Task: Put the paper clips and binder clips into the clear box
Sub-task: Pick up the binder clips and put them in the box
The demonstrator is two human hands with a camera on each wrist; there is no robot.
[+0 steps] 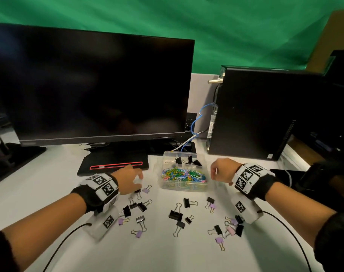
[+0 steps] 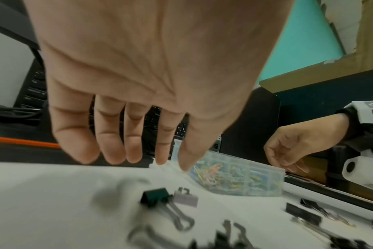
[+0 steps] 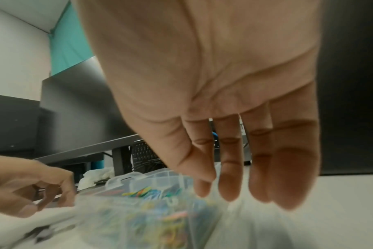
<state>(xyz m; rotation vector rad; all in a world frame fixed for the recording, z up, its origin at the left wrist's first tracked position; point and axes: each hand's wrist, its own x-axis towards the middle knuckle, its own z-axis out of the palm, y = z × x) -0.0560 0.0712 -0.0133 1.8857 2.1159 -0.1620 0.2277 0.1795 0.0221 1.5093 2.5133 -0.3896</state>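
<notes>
The clear box (image 1: 167,154) stands at the table's middle, with coloured paper clips (image 1: 184,174) in its front part and black binder clips (image 1: 188,160) at the back. Several black, purple and pink binder clips (image 1: 176,215) lie scattered on the white table in front of it. My left hand (image 1: 137,182) hovers left of the box with fingers straight and empty, just above a black clip (image 2: 154,195) and a purple clip (image 2: 185,199). My right hand (image 1: 213,175) hangs at the box's right side, fingers (image 3: 230,185) relaxed and holding nothing, over the box (image 3: 138,182).
A dark monitor (image 1: 88,85) on a black base (image 1: 114,163) stands behind the left hand. A black computer tower (image 1: 265,114) with blue cables (image 1: 196,118) rises behind the right hand. Black wrist cables trail along both forearms.
</notes>
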